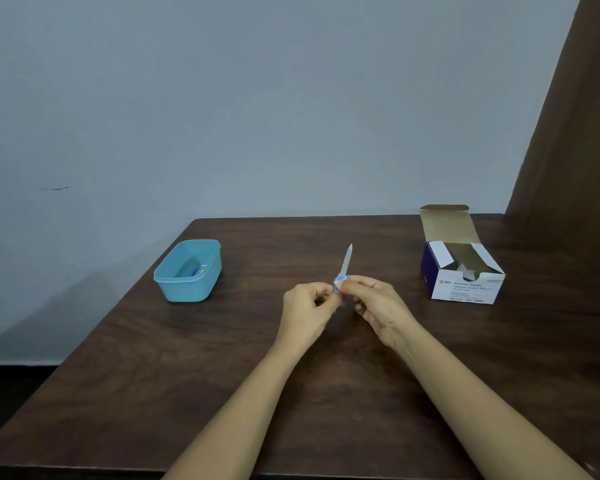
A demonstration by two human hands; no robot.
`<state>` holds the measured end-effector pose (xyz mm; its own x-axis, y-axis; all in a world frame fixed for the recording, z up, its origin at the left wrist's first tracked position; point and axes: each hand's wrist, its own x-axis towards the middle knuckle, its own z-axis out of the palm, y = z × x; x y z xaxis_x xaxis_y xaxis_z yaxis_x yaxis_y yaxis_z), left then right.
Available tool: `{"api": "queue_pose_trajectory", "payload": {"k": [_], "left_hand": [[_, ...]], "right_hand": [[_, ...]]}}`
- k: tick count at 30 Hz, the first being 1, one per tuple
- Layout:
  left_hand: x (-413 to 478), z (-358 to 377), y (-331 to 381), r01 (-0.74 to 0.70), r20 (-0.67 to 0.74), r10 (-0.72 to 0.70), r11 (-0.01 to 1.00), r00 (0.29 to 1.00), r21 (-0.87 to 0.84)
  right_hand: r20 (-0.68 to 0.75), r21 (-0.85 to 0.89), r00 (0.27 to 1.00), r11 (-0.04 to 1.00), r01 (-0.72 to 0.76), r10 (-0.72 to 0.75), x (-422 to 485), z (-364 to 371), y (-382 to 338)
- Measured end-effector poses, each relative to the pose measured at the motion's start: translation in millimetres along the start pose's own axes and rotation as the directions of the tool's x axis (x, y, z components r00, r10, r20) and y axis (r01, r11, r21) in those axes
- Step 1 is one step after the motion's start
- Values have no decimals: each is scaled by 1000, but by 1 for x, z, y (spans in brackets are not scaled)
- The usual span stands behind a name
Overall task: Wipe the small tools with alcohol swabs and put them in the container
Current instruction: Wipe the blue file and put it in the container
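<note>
Tool point(346, 261), a thin pointed blade, stands tilted at frame centre above the surface point(187, 375). The curled fingers of the left hand point(307, 306) pinch its lower end, and the right hand point(378, 303) pinches a swab point(339, 281) around it. With so small a grip, wiping could make it slip or prick skin. Farther back are the container point(187, 271), left, and the swab box point(465, 275), right.

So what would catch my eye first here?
The left hand and right hand, together over the middle of the table, hold a slim metal tool pointing up, with a swab round its base. A blue tub sits at the left, an open box of swabs at the right.
</note>
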<state>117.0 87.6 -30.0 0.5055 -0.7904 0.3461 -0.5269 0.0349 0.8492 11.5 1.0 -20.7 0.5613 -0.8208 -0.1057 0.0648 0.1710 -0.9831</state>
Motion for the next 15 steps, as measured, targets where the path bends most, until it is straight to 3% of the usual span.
{"api": "queue_pose_trajectory", "payload": {"k": [5, 15], "left_hand": [[0, 0, -1, -3, -19, 3, 1000, 1000, 1], [-1, 4, 0, -39, -42, 39, 999, 998, 13]], "right_hand": [[26, -50, 1000, 999, 3, -2, -1, 0, 0], [-120, 144, 993, 989, 41, -24, -6, 10, 2]]}}
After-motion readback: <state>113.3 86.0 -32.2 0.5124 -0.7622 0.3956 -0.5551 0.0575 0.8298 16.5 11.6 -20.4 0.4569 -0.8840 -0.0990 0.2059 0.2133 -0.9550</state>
